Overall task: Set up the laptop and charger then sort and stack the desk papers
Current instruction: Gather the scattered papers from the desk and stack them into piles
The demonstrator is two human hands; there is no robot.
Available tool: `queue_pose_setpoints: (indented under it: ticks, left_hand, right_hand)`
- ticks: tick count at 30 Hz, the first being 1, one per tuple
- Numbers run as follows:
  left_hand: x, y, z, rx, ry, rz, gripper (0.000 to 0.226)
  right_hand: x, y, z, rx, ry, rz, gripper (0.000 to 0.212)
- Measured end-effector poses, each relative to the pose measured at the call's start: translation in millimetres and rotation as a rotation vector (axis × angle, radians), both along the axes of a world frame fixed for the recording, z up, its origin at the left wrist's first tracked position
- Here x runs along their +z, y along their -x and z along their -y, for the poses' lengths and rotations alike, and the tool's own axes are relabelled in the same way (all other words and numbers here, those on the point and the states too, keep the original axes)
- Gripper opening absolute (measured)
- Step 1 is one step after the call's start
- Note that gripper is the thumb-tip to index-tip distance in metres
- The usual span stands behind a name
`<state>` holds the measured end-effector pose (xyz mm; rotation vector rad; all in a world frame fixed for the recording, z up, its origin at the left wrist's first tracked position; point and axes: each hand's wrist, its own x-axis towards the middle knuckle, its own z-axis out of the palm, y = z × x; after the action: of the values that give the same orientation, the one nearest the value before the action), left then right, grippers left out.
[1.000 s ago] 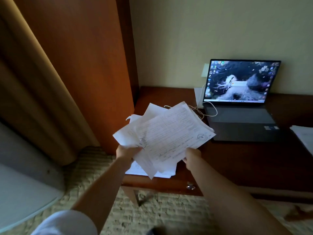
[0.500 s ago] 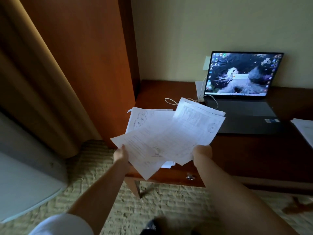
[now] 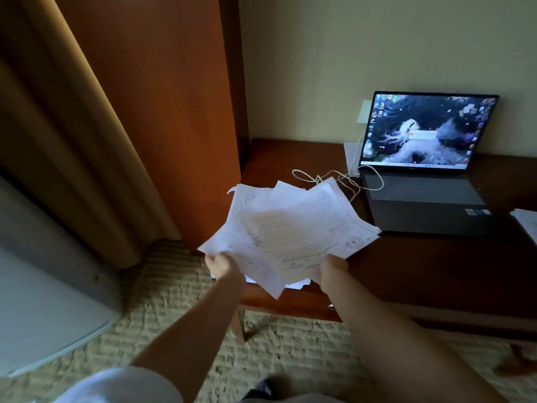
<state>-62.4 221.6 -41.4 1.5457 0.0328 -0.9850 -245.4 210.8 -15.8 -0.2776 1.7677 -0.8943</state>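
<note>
Since half a second ago the fan of papers has drawn tighter: the right-hand sheets have swung back over the left ones, and the two hands sit closer together under the lower edge. The left hand grips the lower left corner of the sheaf, thumb on top of the sheets, the other fingers hidden beneath. The right hand holds the lower right edge; its fingers are under the paper and out of sight, so only the closed grasp on the sheets can be read. The papers are lifted off the desk, held above its front left corner, tilted slightly toward the camera and blurred. The top sheet carries printed lines and a round stamp near its right corner. A few more sheets lie flat on the desk directly below the held bundle, their edge showing between the hands. The laptop stands open at the back right of the desk, screen lit. A white charger cable loops from its left side across the desk, just beyond the far edge of the papers. Another sheet lies at the right edge of the view.
</note>
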Motion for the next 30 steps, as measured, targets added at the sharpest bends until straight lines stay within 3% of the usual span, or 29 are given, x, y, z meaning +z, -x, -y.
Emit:
queue_pose_setpoints:
  ticks: [5,8,12,15,18,20,26,30]
  left_hand:
    - [-9.0,16.8,4.0,0.098,0.098,-0.268,0.056]
    - [-7.6,10.4,6.2,-0.041,0.116,-0.274,0.057]
    - [-6.1,-8.9,8.9,-0.166,0.025,-0.157,0.038]
    - [-3.6,-17.6,8.4,-0.331,0.028,-0.158,0.033]
    - [2.6,-22.3,8.1,-0.501,0.082,-0.237,0.041]
    - [5.5,-25.9,8.1,-0.495,0.12,-0.284,0.037]
    - [26.3,-31.4,7.2,-0.51,0.278,-0.332,0.029]
    - [36.0,-37.5,14.3,-0.633,0.279,-0.318,0.023]
  right_hand:
    - [-3.7,-22.2,0.2,0.083,-0.03,0.027,0.018]
    - [-4.8,-22.1,4.6,0.216,-0.062,-0.018,0.014]
    - [-8.7,-11.9,16.3,0.42,-0.056,-0.289,0.024]
    - [-6.4,-14.0,21.2,0.485,-0.024,-0.301,0.03]
    - [-6.5,-22.3,28.2,0.454,0.039,-0.291,0.047]
    - [-8.0,-25.3,34.1,0.354,0.041,-0.208,0.052]
    - [22.8,-24.2,39.9,0.2,0.127,-0.003,0.031]
    - [36.5,-25.8,50.6,0.187,0.233,0.053,0.042]
